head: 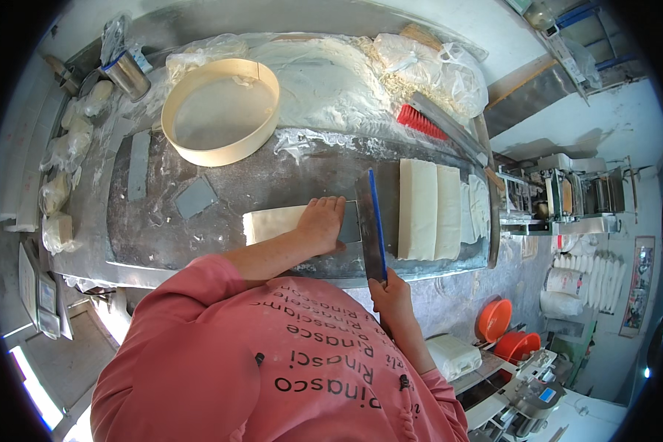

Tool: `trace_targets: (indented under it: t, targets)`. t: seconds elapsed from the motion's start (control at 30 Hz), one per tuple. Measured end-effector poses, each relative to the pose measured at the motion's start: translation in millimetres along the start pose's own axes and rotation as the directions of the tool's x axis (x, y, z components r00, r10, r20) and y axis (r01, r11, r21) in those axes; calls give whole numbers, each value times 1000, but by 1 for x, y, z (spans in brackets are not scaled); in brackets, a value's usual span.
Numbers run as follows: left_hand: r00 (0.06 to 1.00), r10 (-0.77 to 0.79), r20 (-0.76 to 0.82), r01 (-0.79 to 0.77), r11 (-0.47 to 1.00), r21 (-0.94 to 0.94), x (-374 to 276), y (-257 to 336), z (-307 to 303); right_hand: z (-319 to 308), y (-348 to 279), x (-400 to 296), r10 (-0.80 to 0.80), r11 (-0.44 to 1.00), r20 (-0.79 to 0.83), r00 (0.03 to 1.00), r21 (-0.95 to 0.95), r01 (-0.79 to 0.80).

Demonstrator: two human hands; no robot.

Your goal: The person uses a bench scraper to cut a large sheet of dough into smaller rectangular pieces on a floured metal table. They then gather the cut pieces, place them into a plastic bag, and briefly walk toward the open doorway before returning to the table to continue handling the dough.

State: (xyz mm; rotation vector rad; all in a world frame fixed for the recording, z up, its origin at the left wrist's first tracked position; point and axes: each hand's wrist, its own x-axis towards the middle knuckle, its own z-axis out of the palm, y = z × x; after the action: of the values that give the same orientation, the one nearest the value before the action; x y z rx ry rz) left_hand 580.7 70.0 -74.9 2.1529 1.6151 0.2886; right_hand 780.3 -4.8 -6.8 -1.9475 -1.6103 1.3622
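My left hand (321, 224) lies across a pale folded sheet of dough (273, 221), fingers together over its far edge and thumb at its near side. A thin grey rectangular plate (351, 221) shows just right of that hand; whether it rests on dough is hidden. In my right hand (392, 295) is the handle of a large long-bladed knife (371, 226) with a blue strip along one edge. Its blade points away from me, to the right of the grey plate. Further right lie two thick pale dough slabs (418, 210), side by side, with thinner dough pieces (477, 207) beyond.
A round wooden-rimmed sieve (221, 154) stands at the back left of the dark worktop (243, 182). Loose flour (320, 72) is heaped behind it. A red-bristled brush (421, 121) lies back right. Two loose grey plates (196, 197) are on the left. Machinery (563, 193) stands right.
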Motion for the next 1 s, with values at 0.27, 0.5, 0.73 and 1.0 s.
trace_targets:
  t: [0.27, 0.5, 0.73, 1.0]
  targets:
    - [997, -22, 76, 24, 1000, -19, 3, 0, -3, -2, -11, -1, 100, 992, 21, 995, -82, -98]
    - [997, 28, -71, -28, 1000, -5, 5, -4, 8, -9, -32, 18, 349, 936, 134, 928, -102, -337]
    - [999, 37, -32, -38, 998, -43, 8, -6, 5, -10, -56, 31, 452, 883, 163, 877, -221, -414]
    - [999, -9, -39, 7, 999, -45, 10, -5, 11, -3, -54, 46, 495, 858, 151, 856, -240, -454]
